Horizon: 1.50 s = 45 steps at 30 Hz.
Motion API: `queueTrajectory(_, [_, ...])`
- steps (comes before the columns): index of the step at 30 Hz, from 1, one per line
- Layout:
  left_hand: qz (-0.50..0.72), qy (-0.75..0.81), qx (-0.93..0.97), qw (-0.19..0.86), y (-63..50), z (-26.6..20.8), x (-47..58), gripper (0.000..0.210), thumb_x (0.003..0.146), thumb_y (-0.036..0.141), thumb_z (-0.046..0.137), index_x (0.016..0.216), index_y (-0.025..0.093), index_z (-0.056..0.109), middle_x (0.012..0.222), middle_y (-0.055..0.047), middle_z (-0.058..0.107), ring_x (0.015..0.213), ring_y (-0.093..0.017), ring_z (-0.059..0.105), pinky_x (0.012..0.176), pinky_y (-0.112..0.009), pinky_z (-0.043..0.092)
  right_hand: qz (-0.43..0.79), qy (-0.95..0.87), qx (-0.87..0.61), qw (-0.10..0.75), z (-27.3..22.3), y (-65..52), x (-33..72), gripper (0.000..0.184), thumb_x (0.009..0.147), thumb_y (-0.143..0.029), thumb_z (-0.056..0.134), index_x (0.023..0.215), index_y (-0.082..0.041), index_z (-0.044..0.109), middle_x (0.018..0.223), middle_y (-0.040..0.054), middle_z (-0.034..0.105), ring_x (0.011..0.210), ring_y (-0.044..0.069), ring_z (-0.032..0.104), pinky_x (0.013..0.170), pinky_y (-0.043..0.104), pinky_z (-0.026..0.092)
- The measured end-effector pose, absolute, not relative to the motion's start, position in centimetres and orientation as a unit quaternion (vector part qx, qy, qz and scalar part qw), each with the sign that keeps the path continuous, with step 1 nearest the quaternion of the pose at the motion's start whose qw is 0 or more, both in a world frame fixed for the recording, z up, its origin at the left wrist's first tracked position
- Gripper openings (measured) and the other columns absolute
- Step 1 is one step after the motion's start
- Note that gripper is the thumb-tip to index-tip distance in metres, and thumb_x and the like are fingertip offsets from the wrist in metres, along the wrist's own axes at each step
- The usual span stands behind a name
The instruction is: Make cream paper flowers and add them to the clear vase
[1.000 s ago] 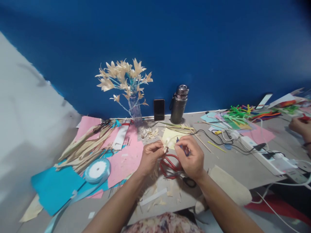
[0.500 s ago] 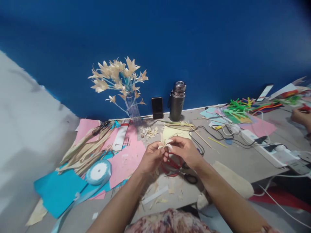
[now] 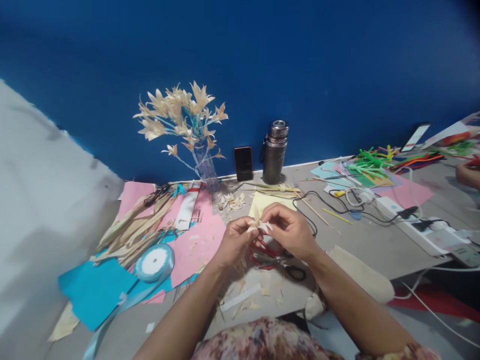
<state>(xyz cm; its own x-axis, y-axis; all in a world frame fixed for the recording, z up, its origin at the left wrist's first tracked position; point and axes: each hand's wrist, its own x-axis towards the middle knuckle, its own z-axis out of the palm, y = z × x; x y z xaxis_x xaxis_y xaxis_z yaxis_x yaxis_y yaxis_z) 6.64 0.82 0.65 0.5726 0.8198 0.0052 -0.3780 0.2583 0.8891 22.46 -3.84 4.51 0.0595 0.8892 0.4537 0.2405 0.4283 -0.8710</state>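
Between my two hands is a small cream husk flower (image 3: 257, 222) with pointed petals spread outward. My left hand (image 3: 237, 241) is closed in a pinch at its base and left side. With thumb and forefinger, my right hand (image 3: 290, 231) pinches a petal on the right. Below my fingers lie scissors (image 3: 294, 270) and something with red loops (image 3: 262, 252), both partly hidden by my hands. Behind the flower is a pale yellow sheet (image 3: 268, 201), and loose cream petals (image 3: 231, 201) lie in a small pile beside it.
A clear vase (image 3: 205, 165) of similar flowers stands at the back, near a phone (image 3: 243, 164) and a steel flask (image 3: 275, 152). Dried husks (image 3: 131, 232) and a ribbon roll (image 3: 154, 262) lie left. Cables and a power strip (image 3: 410, 225) are right; another person's hand (image 3: 468, 175) is far right.
The flower has tilted between my fingers, its petals now spread lower and to the right. Both hands keep their pinch. The view has shifted slightly.
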Motion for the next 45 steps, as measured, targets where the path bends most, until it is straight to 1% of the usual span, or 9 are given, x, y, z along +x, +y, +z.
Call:
queueTrajectory(8, [0.416,0.263,0.557,0.669,0.8,1.9,6.5,0.028,0.07,0.039,0.08,0.067,0.015,0.066,0.061,0.0,0.061,0.056,-0.012,0.054,0.057,-0.024,0.044,0.246,-0.645,-0.451,0.566,4.9,-4.3,22.5,0.008,0.08,-0.012,0.063,0.079,-0.02,0.063,0.085,0.003,0.064,0.079,0.017,0.06,0.07,0.029,0.049])
queueTrajectory(16, [0.444,0.278,0.61,0.594,-0.1,2.7,6.6,0.017,0.079,0.035,0.072,0.078,0.018,0.067,0.079,-0.002,0.063,0.072,-0.015,0.056,0.07,-0.025,0.044,0.248,-0.641,-0.449,0.57,4.7,-4.3,22.4,0.008,0.08,-0.012,0.063,0.078,-0.02,0.063,0.084,0.0027,0.064,0.077,0.016,0.059,0.067,0.028,0.048])
queueTrajectory(18, [0.45,0.27,0.609,0.595,-0.2,2.7,6.7,0.017,0.081,0.034,0.071,0.078,0.018,0.067,0.08,-0.003,0.063,0.073,-0.015,0.056,0.071,-0.025,0.044,0.261,-0.628,-0.461,0.57,4.4,-4.4,22.5,0.007,0.079,-0.014,0.065,0.082,-0.021,0.064,0.084,0.0023,0.064,0.073,0.015,0.058,0.063,0.026,0.047])
queueTrajectory(21, [0.462,0.252,0.593,0.609,-0.2,2.8,6.9,0.017,0.08,0.033,0.071,0.076,0.018,0.067,0.077,-0.002,0.062,0.069,-0.014,0.055,0.067,-0.025,0.044,0.284,-0.589,-0.494,0.573,3.9,-4.6,22.4,0.018,0.078,-0.02,0.07,0.094,-0.022,0.064,0.081,0.0001,0.063,0.063,0.012,0.053,0.054,0.023,0.042])
queueTrajectory(23, [0.474,0.253,0.577,0.615,-0.2,2.8,7.1,0.017,0.079,0.033,0.072,0.073,0.018,0.066,0.073,0.0,0.059,0.065,-0.013,0.054,0.064,-0.024,0.044,0.285,-0.576,-0.512,0.57,3.7,-4.7,22.4,0.021,0.078,-0.022,0.071,0.098,-0.022,0.064,0.075,-0.0022,0.06,0.058,0.011,0.049,0.05,0.022,0.038])
queueTrajectory(27, [0.495,0.291,0.548,0.608,0.0,2.7,7.2,0.02,0.074,0.033,0.076,0.069,0.018,0.065,0.064,0.002,0.057,0.057,-0.011,0.051,0.057,-0.022,0.041,0.252,-0.584,-0.533,0.558,3.7,-4.9,22.3,0.01,0.08,-0.02,0.066,0.09,-0.021,0.065,0.066,-0.0045,0.055,0.054,0.01,0.046,0.051,0.022,0.038])
queueTrajectory(31, [0.491,0.312,0.531,0.616,0.3,2.3,7.0,0.023,0.071,0.034,0.079,0.063,0.016,0.065,0.06,0.002,0.057,0.055,-0.01,0.049,0.057,-0.022,0.041,0.222,-0.613,-0.519,0.552,3.9,-4.8,22.3,0.002,0.081,-0.018,0.065,0.082,-0.02,0.065,0.078,-0.0005,0.062,0.061,0.011,0.052,0.055,0.023,0.041])
queueTrajectory(38, [0.485,0.314,0.507,0.64,0.8,1.3,6.7,0.02,0.066,0.03,0.083,0.06,0.015,0.07,0.06,0.002,0.059,0.054,-0.009,0.05,0.055,-0.022,0.041,0.231,-0.627,-0.52,0.532,3.6,-4.9,22.4,0.007,0.081,-0.014,0.065,0.078,-0.019,0.063,0.074,-0.0015,0.061,0.061,0.011,0.051,0.055,0.023,0.04])
queueTrajectory(45, [0.475,0.327,0.478,0.662,1.1,0.7,6.7,0.013,0.065,0.025,0.081,0.066,0.016,0.072,0.057,0.002,0.062,0.049,-0.008,0.051,0.052,-0.021,0.04,0.208,-0.642,-0.506,0.537,2.9,-4.7,22.2,0.007,0.083,-0.016,0.067,0.079,-0.02,0.062,0.074,-0.0015,0.06,0.061,0.011,0.051,0.055,0.023,0.04])
